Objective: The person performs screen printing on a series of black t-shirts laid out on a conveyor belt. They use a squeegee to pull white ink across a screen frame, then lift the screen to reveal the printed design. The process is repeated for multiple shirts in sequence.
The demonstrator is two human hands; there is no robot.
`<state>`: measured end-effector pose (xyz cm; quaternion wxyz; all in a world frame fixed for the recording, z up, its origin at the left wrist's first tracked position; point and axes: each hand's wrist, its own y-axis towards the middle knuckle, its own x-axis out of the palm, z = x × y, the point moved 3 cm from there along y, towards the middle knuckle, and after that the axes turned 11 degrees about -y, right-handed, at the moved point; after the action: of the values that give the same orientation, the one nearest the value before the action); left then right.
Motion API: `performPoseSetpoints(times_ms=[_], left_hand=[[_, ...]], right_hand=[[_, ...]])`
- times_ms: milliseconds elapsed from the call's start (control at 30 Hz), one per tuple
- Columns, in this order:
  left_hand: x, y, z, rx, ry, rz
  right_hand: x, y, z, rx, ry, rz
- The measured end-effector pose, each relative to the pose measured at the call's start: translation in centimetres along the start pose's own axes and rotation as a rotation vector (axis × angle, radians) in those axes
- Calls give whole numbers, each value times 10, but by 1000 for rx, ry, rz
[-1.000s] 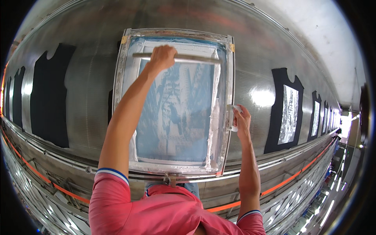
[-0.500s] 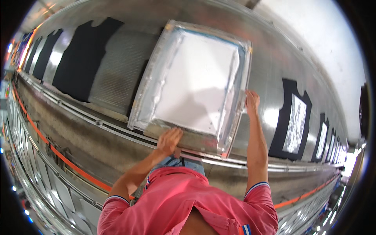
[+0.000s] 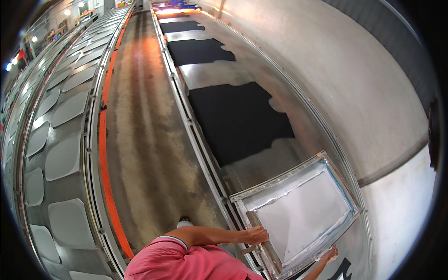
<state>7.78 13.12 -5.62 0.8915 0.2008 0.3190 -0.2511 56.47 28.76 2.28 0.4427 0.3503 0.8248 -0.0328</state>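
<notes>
I have the left hand [image 3: 257,235] wrapped round the squeegee [image 3: 274,259] along the near edge of the screen [image 3: 305,210]; the right hand [image 3: 330,255] is at the screen's right side, grip unclear to me; a black shirt [image 3: 240,119] lies left of the screen

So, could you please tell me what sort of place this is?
Probably a textile screen-printing workshop. A framed screen rests on a long metal table, with black garment pieces laid out along it.
</notes>
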Motion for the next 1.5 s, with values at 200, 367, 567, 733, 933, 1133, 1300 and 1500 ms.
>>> performPoseSetpoints(times_ms=[200,367,567,733,933,1133,1300,1500], left_hand=[[-38,-75,-72,-28,36,-15],[-142,-130,-155,-251,134,-136],[-182,-204,-198,94,350,470],[-231,-141,-128,-377,164,-129],[-226,-132,-139,-347,176,-197],[-218,-121,-175,-328,182,-198],[-215,-115,-168,-182,289,-83],[-216,-140,-195,-249,293,-105]], right_hand=[[33,-118,-61,5,211,-54],[180,-157,-160,7,208,-107],[266,-206,-218,-67,131,-137],[223,-209,-231,76,184,-160],[250,-220,-200,169,350,-157],[298,-228,-205,164,293,-163],[308,-223,-207,268,92,-227],[316,-231,-236,326,2,-260]])
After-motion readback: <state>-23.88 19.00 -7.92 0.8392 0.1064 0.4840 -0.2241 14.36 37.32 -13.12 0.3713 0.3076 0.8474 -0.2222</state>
